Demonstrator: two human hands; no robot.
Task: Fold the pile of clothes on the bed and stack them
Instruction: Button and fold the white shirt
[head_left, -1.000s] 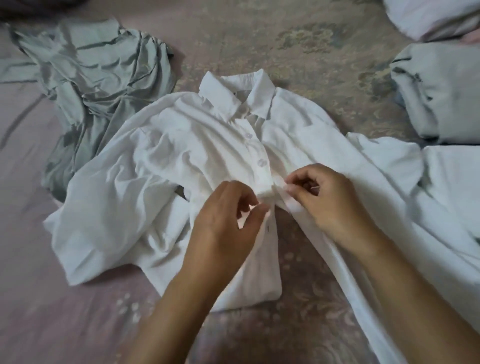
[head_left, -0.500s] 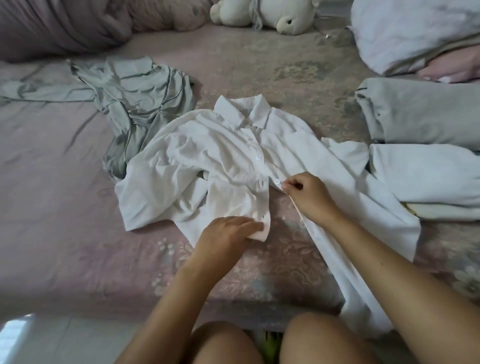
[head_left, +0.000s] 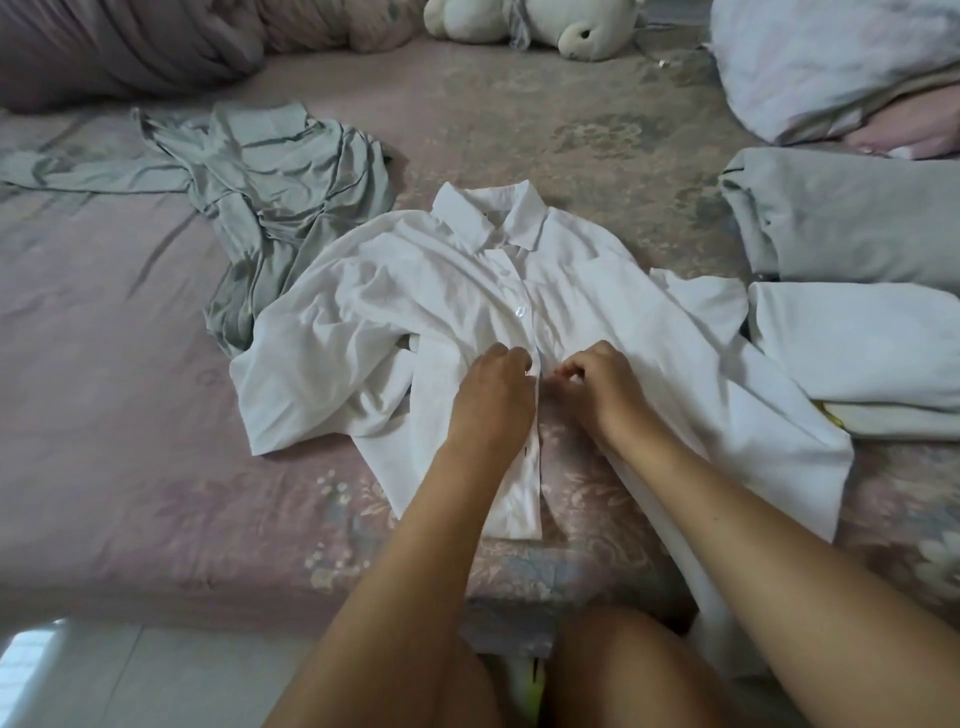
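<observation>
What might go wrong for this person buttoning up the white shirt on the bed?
The white collared shirt has its lower front panels apart below the left hand and right hand, so a button could go in the wrong hole and leave the front skewed. Its right-hand side hangs over the bed edge and may drag the shirt off. One sleeve lies over the crumpled grey-green garment, which could get pulled along.

Left hand (head_left: 493, 400) moved up from the hem corner of the white shirt (head_left: 457, 301) to the button placket, now fingertip to fingertip with the right hand (head_left: 597, 387), both pinching the two front edges together below the visible button (head_left: 520, 312).
</observation>
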